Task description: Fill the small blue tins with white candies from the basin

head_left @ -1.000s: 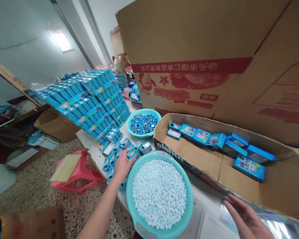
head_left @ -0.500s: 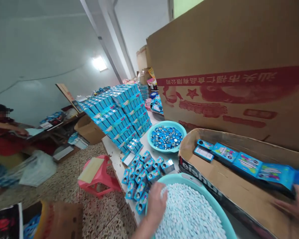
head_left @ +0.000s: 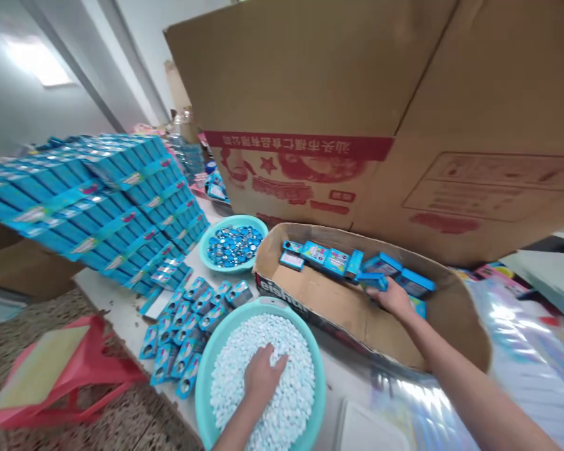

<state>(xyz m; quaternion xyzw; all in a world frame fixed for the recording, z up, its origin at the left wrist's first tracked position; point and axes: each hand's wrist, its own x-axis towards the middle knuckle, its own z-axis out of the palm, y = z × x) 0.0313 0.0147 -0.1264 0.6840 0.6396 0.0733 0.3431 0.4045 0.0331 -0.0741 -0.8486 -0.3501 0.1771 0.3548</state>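
Observation:
My left hand (head_left: 262,379) reaches into a turquoise basin (head_left: 201,401) of small pale-blue candy pellets (head_left: 289,401). Thumb and fingers are apart, with the fingertips partly sunk among the pellets. Inside a low cardboard tray (head_left: 319,307), my right hand (head_left: 395,300) grips a small blue box (head_left: 373,281); its fingertips are partly hidden behind the box. Other blue printed boxes (head_left: 336,261) lie along the tray's far side. Left of the basin, several small blue boxes (head_left: 183,332) stand close together with their ends facing up.
A smaller basin (head_left: 202,241) holds blue and silver round pieces. Tall stacks of blue boxes (head_left: 117,219) rise at left, above a red stool (head_left: 75,369). A large carton (head_left: 310,75) stands behind the tray. Clear plastic sheets (head_left: 521,351) lie at right.
The view has swung right. My left hand has moved from the basin's left rim into the pellets. My right hand now holds a box, and the boxes at the tray's right lie differently.

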